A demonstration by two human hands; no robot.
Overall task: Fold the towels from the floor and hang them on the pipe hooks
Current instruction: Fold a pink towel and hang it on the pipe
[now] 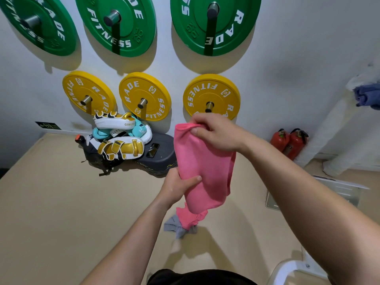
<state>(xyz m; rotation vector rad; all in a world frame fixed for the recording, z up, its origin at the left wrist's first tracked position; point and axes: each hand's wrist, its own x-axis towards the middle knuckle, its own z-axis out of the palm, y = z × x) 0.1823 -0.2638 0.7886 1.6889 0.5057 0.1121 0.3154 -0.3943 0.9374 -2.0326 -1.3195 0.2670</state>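
Now the soft pink cloth towel (205, 171) hangs lengthwise between both hands, half folded I think, and not yet hung. The right hand (218, 133) pinches its top edge from above, and the left hand (176, 187) grips its middle lower down. Below the left hand, a small crumpled grey towel (174, 226) lies on the floor, unfolded.

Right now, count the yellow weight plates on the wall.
3, in one row on wall pegs: left yellow plate, middle yellow plate, right yellow plate, its lower edge behind the right hand. None seems hidden.
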